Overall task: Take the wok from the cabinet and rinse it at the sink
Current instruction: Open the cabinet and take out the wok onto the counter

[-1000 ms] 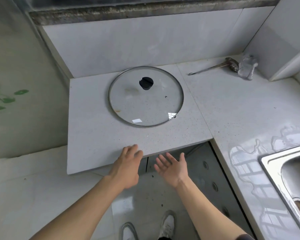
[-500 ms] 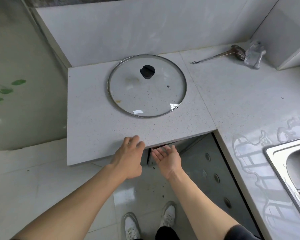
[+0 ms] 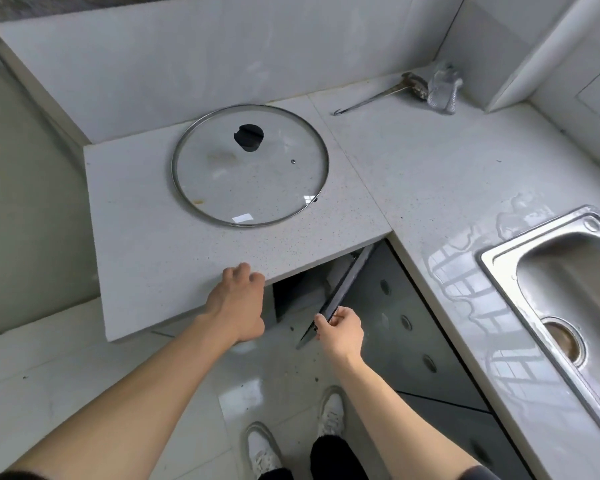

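A pale speckled tabletop [image 3: 194, 271] runs in an L along grey tiled walls, with glossy white floor tiles [image 3: 66, 368] below it. Far right of the right grip, a steel sink [image 3: 568, 282] is sunk into the tabletop, with wet sheen on the stone beside it. Beyond both grips, a large glass lid [image 3: 250, 166] with a black knob lies flat on the tabletop. In the far corner past the lid lie a metal ladle [image 3: 378, 95] and, touching its bowl end, a crumpled clear bag [image 3: 442, 88].

Under the tabletop edge the dark cabinet door [image 3: 347, 289] stands swung partly outward, showing a shadowed opening just left of it. The wok cannot be seen; the cabinet interior is too dark to tell.

The left hand [image 3: 238, 306] reaches forward, palm down, fingers curled over the front edge of the tabletop, its grip pressed against the stone. The right hand [image 3: 342, 329], just beside it, pinches the lower outer edge of the cabinet door between thumb and fingers. White shoes [image 3: 264, 452] stand on the floor below both arms.
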Available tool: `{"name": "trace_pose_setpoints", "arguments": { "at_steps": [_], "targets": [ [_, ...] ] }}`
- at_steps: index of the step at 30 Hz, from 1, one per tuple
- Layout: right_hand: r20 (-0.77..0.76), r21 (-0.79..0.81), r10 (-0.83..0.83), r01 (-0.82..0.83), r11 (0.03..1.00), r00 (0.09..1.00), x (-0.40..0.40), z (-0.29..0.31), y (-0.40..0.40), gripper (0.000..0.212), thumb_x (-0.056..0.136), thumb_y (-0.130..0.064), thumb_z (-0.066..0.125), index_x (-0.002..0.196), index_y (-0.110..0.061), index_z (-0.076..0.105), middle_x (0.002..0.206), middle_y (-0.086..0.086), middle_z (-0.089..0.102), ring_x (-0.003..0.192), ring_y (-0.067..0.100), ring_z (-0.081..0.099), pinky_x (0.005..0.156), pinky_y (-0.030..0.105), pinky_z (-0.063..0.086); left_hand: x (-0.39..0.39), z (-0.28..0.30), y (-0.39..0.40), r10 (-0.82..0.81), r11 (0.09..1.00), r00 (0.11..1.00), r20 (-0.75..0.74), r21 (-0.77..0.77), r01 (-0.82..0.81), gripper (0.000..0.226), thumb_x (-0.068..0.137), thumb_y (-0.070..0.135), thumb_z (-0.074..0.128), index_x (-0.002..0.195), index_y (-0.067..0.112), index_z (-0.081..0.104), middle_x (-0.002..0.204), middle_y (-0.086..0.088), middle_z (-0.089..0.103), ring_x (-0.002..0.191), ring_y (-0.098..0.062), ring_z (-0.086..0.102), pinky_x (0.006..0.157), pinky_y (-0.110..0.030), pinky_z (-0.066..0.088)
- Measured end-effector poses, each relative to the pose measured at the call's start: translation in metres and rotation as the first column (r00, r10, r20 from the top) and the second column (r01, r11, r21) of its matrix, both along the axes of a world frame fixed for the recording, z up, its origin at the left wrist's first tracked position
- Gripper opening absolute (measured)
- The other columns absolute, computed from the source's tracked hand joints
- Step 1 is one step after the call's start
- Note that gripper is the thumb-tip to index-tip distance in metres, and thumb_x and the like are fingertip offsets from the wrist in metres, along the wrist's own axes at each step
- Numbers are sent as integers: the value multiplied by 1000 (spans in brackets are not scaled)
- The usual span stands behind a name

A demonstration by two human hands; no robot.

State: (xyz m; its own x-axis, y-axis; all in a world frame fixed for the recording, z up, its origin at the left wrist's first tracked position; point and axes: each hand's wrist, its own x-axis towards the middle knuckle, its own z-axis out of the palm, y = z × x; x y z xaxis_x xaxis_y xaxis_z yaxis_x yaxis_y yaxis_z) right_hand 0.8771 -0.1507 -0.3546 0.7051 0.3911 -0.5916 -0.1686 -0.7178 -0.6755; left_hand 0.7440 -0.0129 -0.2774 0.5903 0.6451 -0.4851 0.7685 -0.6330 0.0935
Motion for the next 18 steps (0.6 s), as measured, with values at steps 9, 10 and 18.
{"name": "trace_pose_setpoints", "arguments": {
  "at_steps": [9,10,18],
  "targets": [
    [139,-4,57,-57,998,989,21,7,-38,21,80,-17,71,98,-18,61,81,-5,68,75,7,63,52,9,43,3,0,-4,-41,998,998,-47,52,43,57,70,19,60,122,9,39,126,-11,34,115,-30,35,87,-35,47],
    [149,0,53,-53,999,987,24,8,-42,25,79,-16,73,99,-18,58,81,-4,66,76,9,63,54,10,43,3,1,-4,-43,998,998,-48,53,46,58,70,20,60,123,10,38,126,-11,34,116,-30,35,87,-35,47],
    [638,-213,487,-471,856,596,24,9,-62,17,77,11,56,73,-5,53,81,4,47,78,24,44,58,39,44,4,3,-4,-68,996,995,-75,53,72,61,71,22,59,126,9,36,127,-12,34,116,-31,36,87,-35,48]
  ]
}}
